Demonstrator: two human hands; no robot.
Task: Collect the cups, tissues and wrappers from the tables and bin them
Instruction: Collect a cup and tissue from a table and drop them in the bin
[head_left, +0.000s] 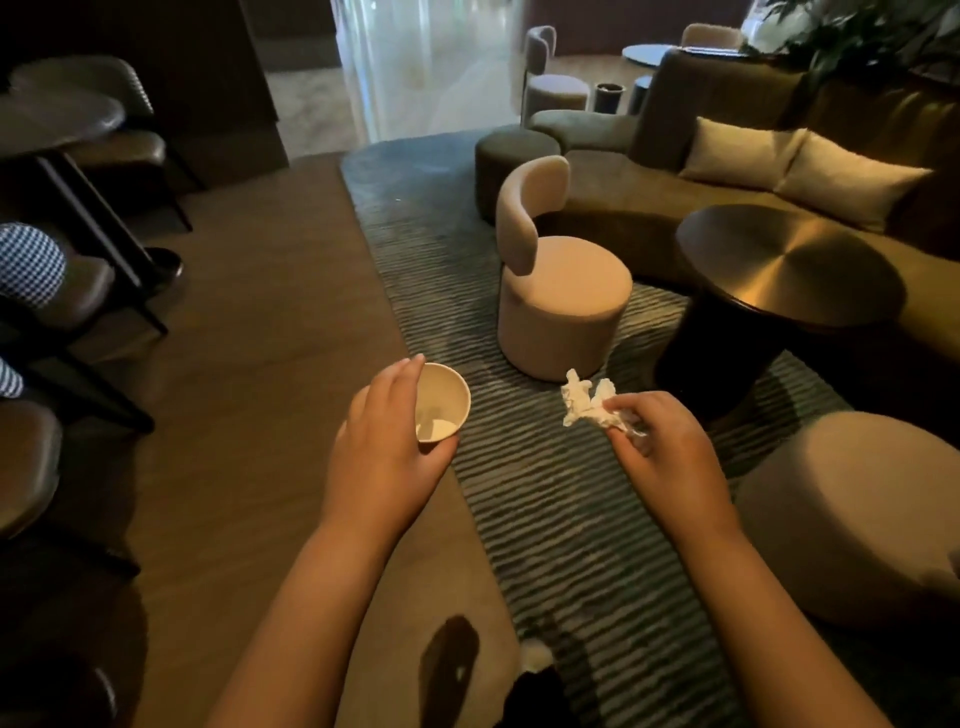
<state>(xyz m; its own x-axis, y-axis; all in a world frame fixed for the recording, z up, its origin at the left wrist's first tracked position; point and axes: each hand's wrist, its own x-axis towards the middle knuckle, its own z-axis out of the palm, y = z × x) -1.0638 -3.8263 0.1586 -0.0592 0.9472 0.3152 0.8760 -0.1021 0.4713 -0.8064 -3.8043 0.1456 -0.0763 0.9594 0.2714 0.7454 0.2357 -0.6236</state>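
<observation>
My left hand (387, 441) grips a white paper cup (441, 402) from its left side, held over the floor with its mouth facing up toward me. Something pale lies inside the cup. My right hand (660, 441) pinches a crumpled white tissue (587, 397) that sticks out to the left of my fingers; a bit of clear wrapper seems tucked under those fingers. Both hands hang above the edge where the wooden floor meets the striped rug.
A round dark table (779, 260) stands at the right, with a beige round chair (561, 291) beside it, a sofa (727, 171) with cushions behind, and a pouf (852, 509) at the lower right. Dark chairs (78, 291) and a table line the left. A small dark bin (610, 97) stands far back.
</observation>
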